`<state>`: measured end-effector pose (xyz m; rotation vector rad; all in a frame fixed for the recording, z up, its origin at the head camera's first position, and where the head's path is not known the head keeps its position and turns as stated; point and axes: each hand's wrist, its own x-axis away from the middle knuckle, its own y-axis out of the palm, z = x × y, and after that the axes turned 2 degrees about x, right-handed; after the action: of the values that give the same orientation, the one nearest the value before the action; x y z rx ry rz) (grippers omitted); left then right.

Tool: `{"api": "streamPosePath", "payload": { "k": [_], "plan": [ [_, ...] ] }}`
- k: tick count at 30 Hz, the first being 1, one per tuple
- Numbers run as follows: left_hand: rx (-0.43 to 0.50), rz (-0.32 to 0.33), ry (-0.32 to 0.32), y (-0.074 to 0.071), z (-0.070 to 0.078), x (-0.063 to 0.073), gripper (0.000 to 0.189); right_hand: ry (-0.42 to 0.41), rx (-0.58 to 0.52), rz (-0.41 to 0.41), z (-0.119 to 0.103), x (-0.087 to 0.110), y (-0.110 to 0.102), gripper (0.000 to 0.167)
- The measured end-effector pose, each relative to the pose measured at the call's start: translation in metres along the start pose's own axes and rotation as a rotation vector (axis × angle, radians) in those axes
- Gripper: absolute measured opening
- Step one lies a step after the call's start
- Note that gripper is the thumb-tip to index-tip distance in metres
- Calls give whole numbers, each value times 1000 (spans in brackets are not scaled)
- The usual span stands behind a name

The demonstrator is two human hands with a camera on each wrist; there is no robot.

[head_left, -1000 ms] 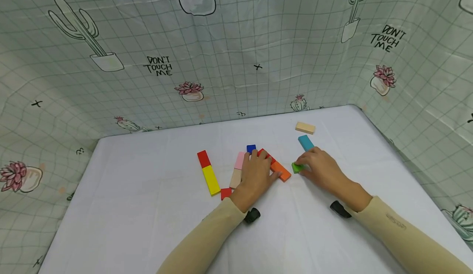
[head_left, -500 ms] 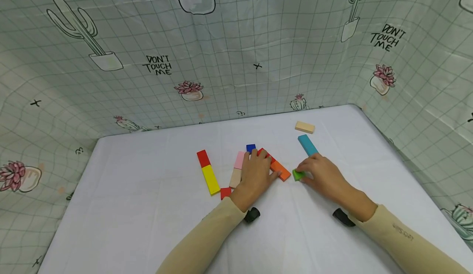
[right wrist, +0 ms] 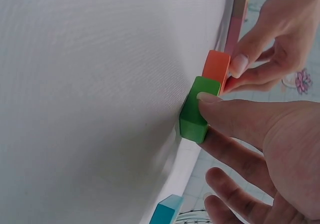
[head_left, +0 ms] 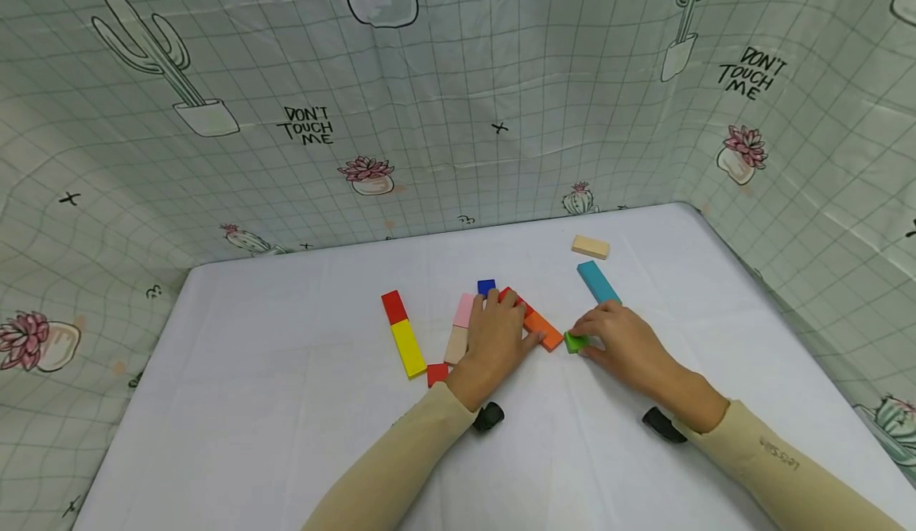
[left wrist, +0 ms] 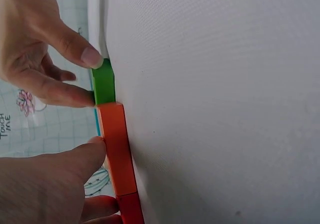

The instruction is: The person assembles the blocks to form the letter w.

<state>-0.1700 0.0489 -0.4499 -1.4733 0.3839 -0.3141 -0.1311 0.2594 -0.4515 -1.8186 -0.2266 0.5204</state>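
My right hand [head_left: 630, 348] pinches a small green block [head_left: 575, 343] between thumb and fingers. The block sits at the near end of an orange block [head_left: 547, 334], touching or almost touching it. In the left wrist view the green block [left wrist: 104, 84] lines up end to end with the orange one [left wrist: 118, 149] and a red block [left wrist: 131, 209]. My left hand [head_left: 494, 346] rests over the pieces, fingers spread, its thumb against the orange block and fingertips at the red one. Its palm partly hides a pink block [head_left: 463, 310] and a beige block [head_left: 456, 346].
A blue block [head_left: 487, 287] lies beyond my left fingertips. To the left are a red and a yellow block [head_left: 408, 348] in line, with a red square [head_left: 437, 374] beside them. A teal block [head_left: 597, 281] and a tan block [head_left: 590, 246] lie at the back right.
My right hand has drawn the green block nearer to me, then slid it left against or close beside the orange block's end. My left hand stays in place.
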Motion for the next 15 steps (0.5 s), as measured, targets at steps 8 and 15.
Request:
{"api": "streamPosePath", "payload": {
  "k": [8, 15],
  "plan": [
    [-9, 0, 2, -1, 0, 1, 53, 2, -3, 1, -2, 1, -1, 30],
    [-8, -8, 3, -1, 0, 1, 54, 5, -1, 5, -3, 0, -1, 31]
  ]
}}
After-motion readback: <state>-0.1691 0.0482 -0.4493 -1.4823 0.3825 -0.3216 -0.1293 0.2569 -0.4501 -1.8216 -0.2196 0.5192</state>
